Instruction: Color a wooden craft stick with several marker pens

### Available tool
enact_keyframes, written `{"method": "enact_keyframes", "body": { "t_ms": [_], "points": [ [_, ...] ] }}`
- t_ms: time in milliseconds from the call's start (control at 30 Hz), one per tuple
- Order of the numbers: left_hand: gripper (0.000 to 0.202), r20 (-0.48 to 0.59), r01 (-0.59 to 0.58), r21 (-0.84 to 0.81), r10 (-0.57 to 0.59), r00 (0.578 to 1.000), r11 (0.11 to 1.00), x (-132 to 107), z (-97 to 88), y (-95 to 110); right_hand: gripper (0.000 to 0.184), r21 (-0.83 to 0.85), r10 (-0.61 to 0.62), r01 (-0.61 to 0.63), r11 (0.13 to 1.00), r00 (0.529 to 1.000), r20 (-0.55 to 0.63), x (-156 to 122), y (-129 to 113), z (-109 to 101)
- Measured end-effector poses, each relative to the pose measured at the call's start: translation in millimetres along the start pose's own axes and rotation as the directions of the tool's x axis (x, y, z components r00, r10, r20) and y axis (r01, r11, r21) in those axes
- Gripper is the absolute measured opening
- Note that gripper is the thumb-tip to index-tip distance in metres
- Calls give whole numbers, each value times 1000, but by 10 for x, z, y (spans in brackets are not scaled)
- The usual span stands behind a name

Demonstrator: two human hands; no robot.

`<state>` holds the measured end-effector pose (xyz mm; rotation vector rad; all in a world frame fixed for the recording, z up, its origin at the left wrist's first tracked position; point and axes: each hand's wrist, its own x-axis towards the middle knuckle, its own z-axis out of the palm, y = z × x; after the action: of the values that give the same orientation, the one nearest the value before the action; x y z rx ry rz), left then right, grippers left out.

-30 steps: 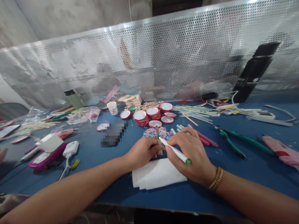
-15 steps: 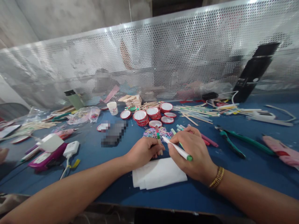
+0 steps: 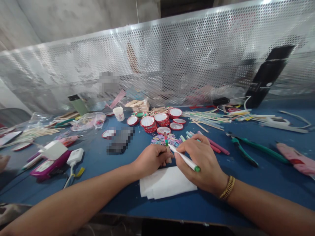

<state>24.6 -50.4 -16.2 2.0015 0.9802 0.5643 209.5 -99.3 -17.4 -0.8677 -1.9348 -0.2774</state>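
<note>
My left hand (image 3: 154, 159) pinches a wooden craft stick (image 3: 166, 140), held upright, with red and green bands coloured on its upper part. My right hand (image 3: 201, 164) grips a white marker (image 3: 187, 160) with a green end, and its tip meets the stick near the green band. Beneath both hands lies a folded white cloth or tissue (image 3: 169, 183). Just behind the stick is a heap of pastel rubber bands or loops (image 3: 157, 140). Several coloured markers (image 3: 219, 146) lie beyond my right hand, partly hidden by it.
Red-rimmed round lids (image 3: 147, 122) are stacked at the back, near a paper cup (image 3: 119, 114). Green-handled pliers (image 3: 246, 152) and a pink glue gun (image 3: 295, 159) lie right. A blurred dark object (image 3: 121, 140) and a white charger (image 3: 54, 151) are left. Another person's hand (image 3: 3, 163) shows at the left edge.
My right hand has shifted slightly left and down, bringing the marker's tip against the stick. The left hand stays nearly still. The other person's hand at the left edge moved slightly.
</note>
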Motion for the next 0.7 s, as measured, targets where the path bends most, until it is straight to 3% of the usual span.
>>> {"method": "enact_keyframes", "body": {
  "t_ms": [167,333,700],
  "points": [
    [28,-8,-1,-15,1,1000,1000,1,5,22,7,0,-16,16,1000,999,-37,4,-9,-12],
    [27,-12,0,11,0,1000,1000,-1,3,4,6,11,-18,18,1000,1000,14,-1,-13,3],
    [28,-8,9,5,-9,1000,1000,1,4,14,5,10,-19,19,1000,1000,-1,0,-9,-12]
  ]
}}
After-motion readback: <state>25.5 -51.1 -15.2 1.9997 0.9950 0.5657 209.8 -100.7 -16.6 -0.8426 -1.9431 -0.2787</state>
